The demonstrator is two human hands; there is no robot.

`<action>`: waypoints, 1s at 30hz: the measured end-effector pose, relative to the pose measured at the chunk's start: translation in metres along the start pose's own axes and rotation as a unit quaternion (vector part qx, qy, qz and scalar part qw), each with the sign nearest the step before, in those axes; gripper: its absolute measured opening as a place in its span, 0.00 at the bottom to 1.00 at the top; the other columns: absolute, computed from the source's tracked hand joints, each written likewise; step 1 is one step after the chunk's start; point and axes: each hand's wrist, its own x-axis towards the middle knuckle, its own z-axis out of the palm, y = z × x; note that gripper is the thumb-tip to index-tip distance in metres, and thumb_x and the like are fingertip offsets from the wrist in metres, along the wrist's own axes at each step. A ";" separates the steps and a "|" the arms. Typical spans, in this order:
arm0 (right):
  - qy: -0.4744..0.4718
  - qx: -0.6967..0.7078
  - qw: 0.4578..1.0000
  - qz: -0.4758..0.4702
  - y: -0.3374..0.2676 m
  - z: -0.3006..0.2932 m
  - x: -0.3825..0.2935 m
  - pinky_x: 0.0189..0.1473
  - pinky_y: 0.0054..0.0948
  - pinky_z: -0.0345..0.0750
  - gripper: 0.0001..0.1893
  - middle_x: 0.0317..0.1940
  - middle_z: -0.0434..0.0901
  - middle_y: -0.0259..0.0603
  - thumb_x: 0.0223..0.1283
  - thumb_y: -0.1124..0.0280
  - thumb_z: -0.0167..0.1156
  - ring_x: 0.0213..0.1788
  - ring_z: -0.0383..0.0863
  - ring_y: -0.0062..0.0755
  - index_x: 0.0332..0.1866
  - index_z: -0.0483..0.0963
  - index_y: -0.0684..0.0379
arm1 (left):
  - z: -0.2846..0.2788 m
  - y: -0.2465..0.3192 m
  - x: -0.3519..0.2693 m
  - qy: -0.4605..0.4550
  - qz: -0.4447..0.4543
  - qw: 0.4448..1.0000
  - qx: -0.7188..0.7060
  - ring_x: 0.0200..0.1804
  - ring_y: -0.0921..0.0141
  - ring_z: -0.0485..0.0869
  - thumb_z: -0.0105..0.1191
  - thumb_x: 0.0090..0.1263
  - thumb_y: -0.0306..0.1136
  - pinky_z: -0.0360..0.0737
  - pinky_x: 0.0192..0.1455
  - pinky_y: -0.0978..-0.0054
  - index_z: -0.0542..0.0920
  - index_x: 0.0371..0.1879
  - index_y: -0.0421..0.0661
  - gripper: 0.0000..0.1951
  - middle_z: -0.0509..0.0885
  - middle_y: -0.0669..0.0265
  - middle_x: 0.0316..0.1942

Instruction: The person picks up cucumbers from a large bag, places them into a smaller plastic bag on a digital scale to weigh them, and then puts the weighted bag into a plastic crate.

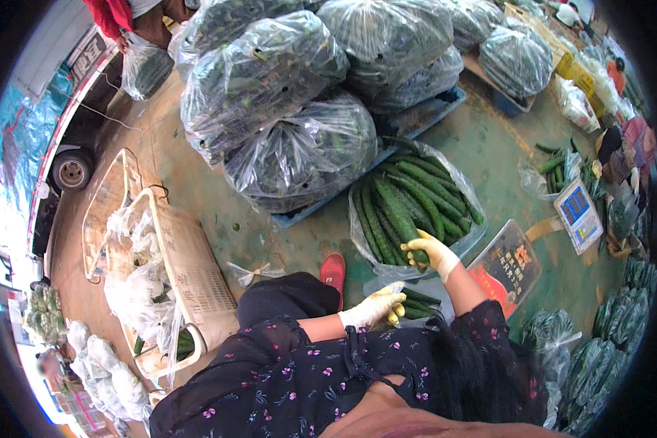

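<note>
My right hand point(430, 252), in a pale glove, grips the near end of a long green cucumber point(395, 211). That cucumber lies over many others point(430, 189) in a large open clear plastic bag point(473, 189) on the floor. My left hand point(375, 308), gloved too, is in front of my body with its fingers curled; whether it holds something is unclear. Just beyond its fingers, more cucumbers point(419, 304) lie on clear plastic film point(443, 293), partly hidden by my hands. To the right stands a scale with a dark, printed platform point(506, 268) and a display point(577, 216).
Full tied plastic bags point(306, 148) are piled on a blue pallet point(306, 213) ahead. A beige plastic crate point(197, 268) holding plastic bags stands left. More bagged produce point(597, 378) lies right. A person in a red sleeve point(107, 19) holds a bag point(145, 68) beside a truck.
</note>
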 end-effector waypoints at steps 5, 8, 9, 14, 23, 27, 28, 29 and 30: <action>-0.067 0.133 0.983 -0.105 -0.010 -0.001 -0.074 0.30 0.32 0.79 0.33 0.42 0.77 0.48 0.48 0.74 0.59 0.29 0.78 0.30 0.62 0.56 0.56 | -0.005 -0.003 0.013 0.010 0.003 1.000 0.002 0.14 0.75 0.71 0.47 0.67 0.36 0.71 0.17 0.76 0.59 0.64 0.60 0.26 0.77 0.68 0.20; -0.104 0.170 0.960 -0.198 -0.012 0.005 -0.109 0.33 0.34 0.79 0.34 0.47 0.74 0.49 0.45 0.72 0.62 0.34 0.78 0.30 0.61 0.57 0.57 | -0.002 0.000 0.012 0.008 -0.001 1.000 0.004 0.14 0.73 0.72 0.47 0.67 0.37 0.71 0.17 0.75 0.60 0.64 0.59 0.25 0.77 0.65 0.21; -0.133 0.168 0.948 -0.237 -0.010 0.006 -0.119 0.38 0.38 0.80 0.38 0.49 0.72 0.49 0.44 0.70 0.63 0.38 0.78 0.33 0.64 0.55 0.57 | -0.004 -0.001 0.016 0.006 0.020 1.000 0.001 0.16 0.70 0.72 0.47 0.67 0.36 0.71 0.17 0.73 0.61 0.62 0.56 0.24 0.77 0.63 0.21; -0.170 0.226 0.915 -0.290 -0.020 0.049 -0.167 0.50 0.45 0.76 0.41 0.47 0.72 0.46 0.47 0.70 0.62 0.42 0.78 0.38 0.68 0.51 0.56 | -0.016 -0.001 0.036 0.004 0.036 0.999 -0.017 0.18 0.66 0.73 0.49 0.65 0.35 0.71 0.19 0.70 0.67 0.51 0.51 0.15 0.76 0.60 0.21; 0.023 0.267 0.947 -0.175 0.039 0.006 -0.146 0.42 0.44 0.78 0.27 0.38 0.78 0.42 0.47 0.73 0.63 0.37 0.80 0.39 0.56 0.64 0.57 | -0.012 0.006 0.037 -0.040 0.057 0.997 -0.021 0.19 0.70 0.72 0.49 0.64 0.38 0.72 0.23 0.70 0.64 0.54 0.56 0.19 0.76 0.61 0.25; 0.062 0.276 0.947 -0.152 0.059 -0.010 -0.139 0.38 0.43 0.78 0.23 0.36 0.78 0.42 0.47 0.73 0.63 0.35 0.80 0.39 0.51 0.66 0.55 | -0.006 0.007 0.034 -0.056 0.047 0.997 -0.010 0.18 0.70 0.72 0.49 0.64 0.38 0.72 0.24 0.70 0.65 0.52 0.57 0.17 0.76 0.61 0.25; 0.071 0.285 0.945 -0.142 0.061 -0.014 -0.137 0.38 0.43 0.78 0.22 0.35 0.78 0.41 0.47 0.73 0.63 0.34 0.79 0.38 0.51 0.66 0.54 | -0.004 0.007 0.033 -0.046 0.046 0.998 -0.007 0.18 0.70 0.72 0.49 0.64 0.38 0.72 0.24 0.69 0.65 0.51 0.57 0.16 0.76 0.61 0.26; 0.071 0.288 0.944 -0.145 0.064 -0.017 -0.136 0.38 0.43 0.78 0.22 0.35 0.78 0.41 0.47 0.73 0.63 0.34 0.79 0.38 0.51 0.66 0.54 | -0.003 0.007 0.033 -0.036 0.045 0.998 -0.005 0.18 0.70 0.72 0.49 0.64 0.39 0.72 0.25 0.69 0.65 0.50 0.57 0.16 0.76 0.61 0.26; 0.085 0.272 0.948 -0.138 0.064 -0.019 -0.134 0.41 0.44 0.78 0.22 0.37 0.79 0.41 0.49 0.73 0.62 0.37 0.79 0.38 0.51 0.67 0.54 | -0.004 0.007 0.033 -0.035 0.046 0.998 -0.005 0.18 0.70 0.72 0.49 0.64 0.39 0.72 0.25 0.69 0.65 0.50 0.57 0.16 0.76 0.61 0.26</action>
